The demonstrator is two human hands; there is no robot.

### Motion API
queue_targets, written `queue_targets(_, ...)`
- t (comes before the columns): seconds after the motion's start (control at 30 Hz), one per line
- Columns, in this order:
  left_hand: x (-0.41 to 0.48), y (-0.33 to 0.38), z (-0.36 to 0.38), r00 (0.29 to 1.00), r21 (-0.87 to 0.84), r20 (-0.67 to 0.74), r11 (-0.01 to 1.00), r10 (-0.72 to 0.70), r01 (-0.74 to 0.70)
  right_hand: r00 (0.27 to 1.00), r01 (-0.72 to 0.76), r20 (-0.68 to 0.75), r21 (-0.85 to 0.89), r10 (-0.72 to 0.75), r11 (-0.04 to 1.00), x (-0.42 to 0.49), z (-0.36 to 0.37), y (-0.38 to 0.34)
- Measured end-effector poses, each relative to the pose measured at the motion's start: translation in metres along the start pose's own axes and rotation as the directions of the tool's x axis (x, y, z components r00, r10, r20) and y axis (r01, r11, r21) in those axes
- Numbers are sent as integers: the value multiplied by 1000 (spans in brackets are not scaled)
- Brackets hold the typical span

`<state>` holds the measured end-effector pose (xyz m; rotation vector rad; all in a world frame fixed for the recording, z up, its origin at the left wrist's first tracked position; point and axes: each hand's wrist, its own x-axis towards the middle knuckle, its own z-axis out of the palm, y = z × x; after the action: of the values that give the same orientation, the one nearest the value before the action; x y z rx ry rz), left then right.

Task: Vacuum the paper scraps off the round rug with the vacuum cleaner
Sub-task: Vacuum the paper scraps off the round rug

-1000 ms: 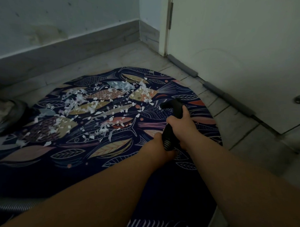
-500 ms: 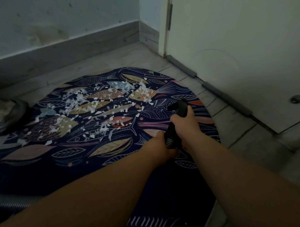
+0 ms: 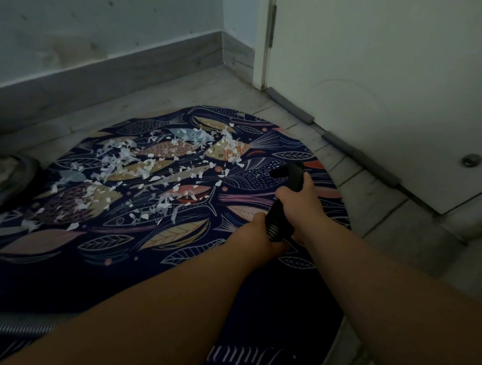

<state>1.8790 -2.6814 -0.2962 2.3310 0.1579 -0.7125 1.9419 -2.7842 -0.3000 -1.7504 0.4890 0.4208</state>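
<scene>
Gripping the vacuum nozzle (image 3: pixel 289 175) near the right edge of the round rug (image 3: pixel 67 272).
My right hand (image 3: pixel 298 204) curls round its black grip and my left hand (image 3: pixel 260 233) grips the ribbed end behind; paper scraps (image 3: pixel 142 168) lie toward the far-left edge.

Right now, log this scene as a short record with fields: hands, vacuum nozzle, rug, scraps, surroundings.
Rug: round dark-blue rug with fish and leaf print
Scraps: small white paper scraps scattered over the rug's far left part
Right hand: grips the black curved plastic vacuum nozzle near its bend
Left hand: grips the same nozzle lower down, at its ribbed end
Nozzle tip: points left toward the scraps, not touching them
Surroundings: white door on the right; grey ribbed hose at lower left
</scene>
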Motion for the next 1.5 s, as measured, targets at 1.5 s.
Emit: queue_targets(1.5,-46,-56,-26,988,-158,-88,981,-128,113,984,63,169,-75,-50,995,-38,69,-12)
